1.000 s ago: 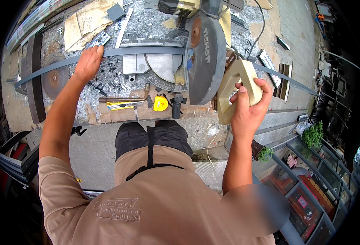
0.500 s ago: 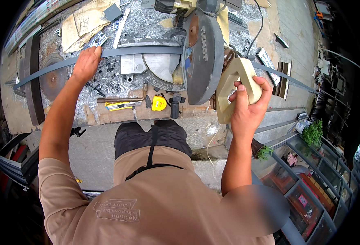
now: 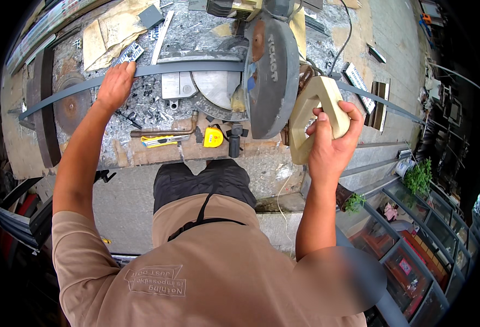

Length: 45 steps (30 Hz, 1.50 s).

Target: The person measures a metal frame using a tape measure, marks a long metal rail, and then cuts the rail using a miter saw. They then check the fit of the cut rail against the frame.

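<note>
A long grey metal strip (image 3: 169,67) runs left to right across the workbench, passing behind the guard of the mitre saw (image 3: 272,82). My left hand (image 3: 118,86) is closed on this strip, left of the saw's metal base (image 3: 177,84). On the right, my right hand (image 3: 332,136) wraps round the saw's cream loop handle (image 3: 335,109), with the thumb through its opening. The dark guard hides the blade and the part of the strip behind it. Beyond the handle the strip shows again, reaching far to the right.
Near the bench's front edge lie a socket wrench (image 3: 163,132), a yellow utility knife (image 3: 161,141), a yellow tape measure (image 3: 213,137) and a black cylindrical tool (image 3: 234,143). A round saw blade (image 3: 71,103) lies at left. Metal shavings cover the bench; a black cable (image 3: 349,41) hangs behind the saw.
</note>
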Each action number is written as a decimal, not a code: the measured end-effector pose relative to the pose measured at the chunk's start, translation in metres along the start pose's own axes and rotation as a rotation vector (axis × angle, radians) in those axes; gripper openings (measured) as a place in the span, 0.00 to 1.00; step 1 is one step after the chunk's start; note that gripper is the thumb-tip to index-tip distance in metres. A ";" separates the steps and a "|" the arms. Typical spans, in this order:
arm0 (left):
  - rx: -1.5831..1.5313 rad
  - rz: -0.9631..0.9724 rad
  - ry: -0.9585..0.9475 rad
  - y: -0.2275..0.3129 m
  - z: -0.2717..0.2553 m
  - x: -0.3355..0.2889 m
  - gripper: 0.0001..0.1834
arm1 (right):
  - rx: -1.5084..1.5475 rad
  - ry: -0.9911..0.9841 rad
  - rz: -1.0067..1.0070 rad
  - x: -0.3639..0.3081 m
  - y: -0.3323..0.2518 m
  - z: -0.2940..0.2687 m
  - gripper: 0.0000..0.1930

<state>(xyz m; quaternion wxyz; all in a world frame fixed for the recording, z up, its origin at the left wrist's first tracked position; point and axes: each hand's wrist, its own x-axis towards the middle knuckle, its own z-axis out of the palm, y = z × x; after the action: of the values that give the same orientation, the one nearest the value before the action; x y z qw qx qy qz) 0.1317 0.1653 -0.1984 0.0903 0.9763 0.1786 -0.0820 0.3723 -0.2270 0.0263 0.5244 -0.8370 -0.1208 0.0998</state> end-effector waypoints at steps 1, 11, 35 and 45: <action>0.004 -0.003 -0.001 0.000 0.000 0.000 0.10 | 0.010 0.007 -0.007 0.000 0.001 0.000 0.18; 0.021 -0.008 -0.002 -0.001 0.004 0.001 0.08 | -0.022 0.003 -0.004 -0.006 0.004 0.001 0.18; 0.021 0.001 0.046 -0.003 0.009 -0.001 0.07 | -0.010 -0.003 -0.011 -0.008 0.006 0.004 0.18; 0.025 0.017 0.060 -0.003 0.009 -0.002 0.08 | 0.000 -0.045 0.058 0.001 -0.004 0.000 0.22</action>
<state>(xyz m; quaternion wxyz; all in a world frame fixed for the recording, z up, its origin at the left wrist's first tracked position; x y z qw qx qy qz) 0.1277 0.1652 -0.2072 0.0733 0.9809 0.1721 -0.0540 0.3726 -0.2249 0.0303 0.5183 -0.8377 -0.1083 0.1338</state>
